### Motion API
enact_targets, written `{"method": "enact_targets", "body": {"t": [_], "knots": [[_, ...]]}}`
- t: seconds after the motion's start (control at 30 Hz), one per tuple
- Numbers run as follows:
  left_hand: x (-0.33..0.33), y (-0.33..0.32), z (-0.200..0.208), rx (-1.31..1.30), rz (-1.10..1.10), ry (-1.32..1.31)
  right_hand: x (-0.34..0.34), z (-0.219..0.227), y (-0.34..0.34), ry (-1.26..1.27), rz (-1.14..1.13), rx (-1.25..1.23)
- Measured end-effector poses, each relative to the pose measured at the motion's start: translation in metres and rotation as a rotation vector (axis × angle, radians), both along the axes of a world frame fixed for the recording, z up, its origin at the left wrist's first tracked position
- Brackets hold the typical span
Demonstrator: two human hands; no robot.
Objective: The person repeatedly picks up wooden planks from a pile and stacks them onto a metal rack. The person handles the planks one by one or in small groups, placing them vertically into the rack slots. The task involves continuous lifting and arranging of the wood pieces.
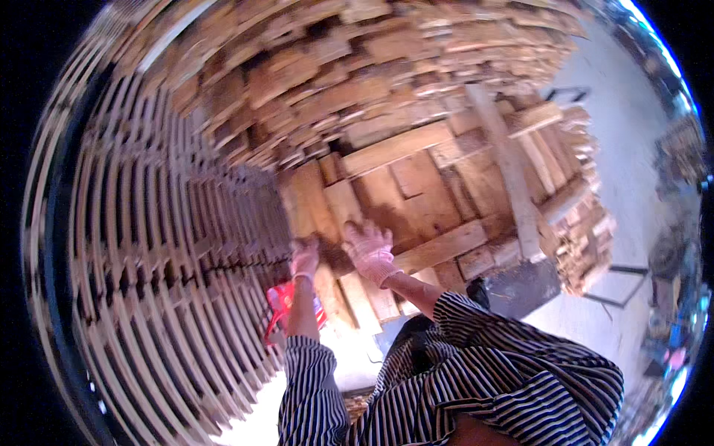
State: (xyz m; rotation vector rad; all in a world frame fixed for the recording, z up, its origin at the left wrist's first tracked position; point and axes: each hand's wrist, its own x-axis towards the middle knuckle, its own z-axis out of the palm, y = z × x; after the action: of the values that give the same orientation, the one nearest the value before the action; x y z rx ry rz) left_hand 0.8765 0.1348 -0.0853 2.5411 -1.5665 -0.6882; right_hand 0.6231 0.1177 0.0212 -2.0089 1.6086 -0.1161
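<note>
Stacked boards [364, 93] fill twelve o'clock, a slatted wood stack [149, 230] fills nine, and grey floor [628, 193] shows at three. The plank pile [435, 195] spreads from the centre toward two. Over its near part, just below centre, is the gloved right hand [370, 250], fingers spread; the gloved left hand [303, 258] is at eight, beside the slatted wood stack. Blur hides whether either grasps wood; I cannot tell. A red item [281, 299] lies at seven.

No readable text, labels, numbers or signs anywhere in view
</note>
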Motion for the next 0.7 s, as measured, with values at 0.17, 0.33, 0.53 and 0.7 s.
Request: {"method": "enact_targets", "body": {"t": [0.17, 0.33, 0.53, 0.7], "knots": [[0.004, -0.012, -0.001, -0.060, 0.100, 0.189, -0.168, -0.006, -0.066, 0.441, -0.197, -0.377], [0.017, -0.016, -0.006, 0.030, 0.105, 0.294, -0.341, 0.044, -0.131, 0.396, -0.489, -0.203], [0.004, -0.008, -0.001, -0.136, 0.177, 0.286, -0.293, 0.041, -0.090, 0.156, -0.529, -0.329], [-0.015, -0.013, 0.023, -0.030, -0.077, -0.086, -0.153, 0.003, -0.038, 0.129, -0.344, -0.120]]}}
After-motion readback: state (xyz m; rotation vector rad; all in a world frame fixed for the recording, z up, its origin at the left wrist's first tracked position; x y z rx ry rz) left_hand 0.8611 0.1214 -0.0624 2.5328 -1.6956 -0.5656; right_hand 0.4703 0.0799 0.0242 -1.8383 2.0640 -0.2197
